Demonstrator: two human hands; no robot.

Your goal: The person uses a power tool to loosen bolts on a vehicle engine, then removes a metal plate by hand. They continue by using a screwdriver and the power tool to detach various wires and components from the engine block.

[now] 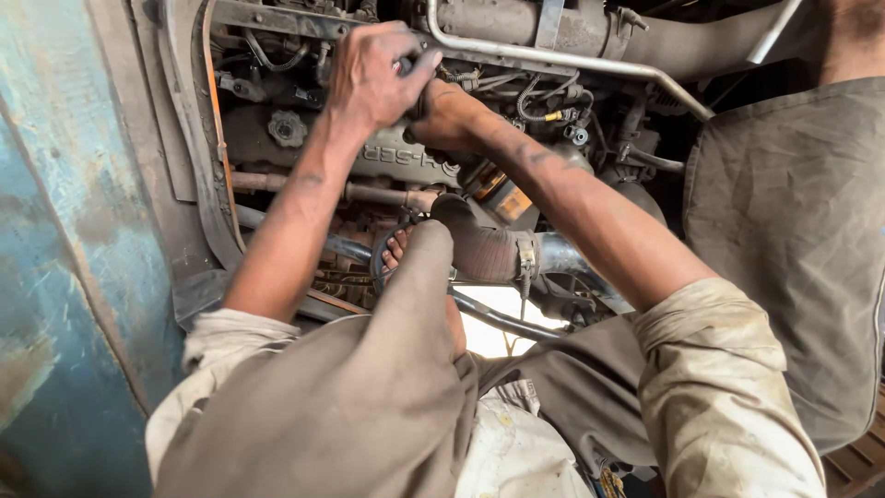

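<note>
1. The left hand [373, 74] reaches up into the engine bay [304, 138], fingers curled tight round a small dark part at the top of the engine; the part itself is too hidden under the fingers to make out.
2. The right hand [452, 115] sits just beside the left one, touching it, closed into a fist on the same spot. What it clasps cannot be told, as the knuckles cover it.
3. Directly under both hands lies the grey valve cover [406, 159] with raised lettering, and to its left a round black filler cap [288, 128].
4. Above the hands a bent silver pipe [553, 57] runs across to the right, leaving only a narrow gap for the fingers between it and the cover.
5. A tangle of black wires and connectors [544, 101] crowds the right hand's outer side, just beside the wrist.
6. Below the forearms a ribbed dark hose [484, 247] with a metal clamp [527, 258] joins a steel tube; a bare foot [396, 247] shows just beside it, behind the raised knee.
7. On the left the bay ends at a curved metal edge with an orange line, next to a worn blue panel [55, 277].
8. On the right a grey cloth-covered surface [784, 240] closes the bay off.
9. Open room shows only low in the middle, where daylight comes through under the hose.
</note>
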